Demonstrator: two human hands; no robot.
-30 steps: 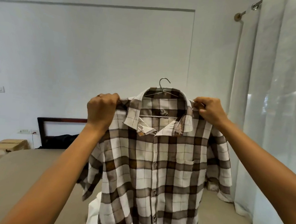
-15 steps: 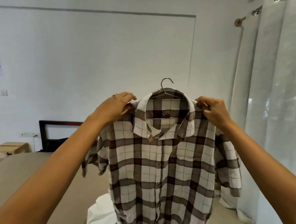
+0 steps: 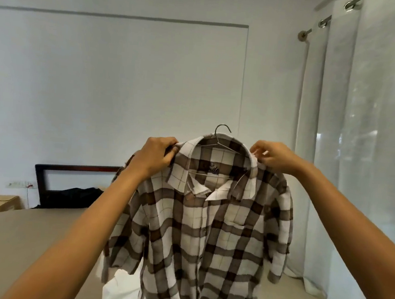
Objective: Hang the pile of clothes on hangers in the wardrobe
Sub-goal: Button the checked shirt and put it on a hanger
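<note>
White cloth lies nearest, on the beige bed. Above it, left hand and right hand each pinch the collar of the brown-and-white checked shirt, held aloft. Its thin wire hanger spans between them, hook upright, seemingly nearer the right.

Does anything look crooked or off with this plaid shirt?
The collar sits rumpled and lopsided on the hanger; the left hand and right hand pinch its sides. Nothing on the shirt looks torn.
</note>
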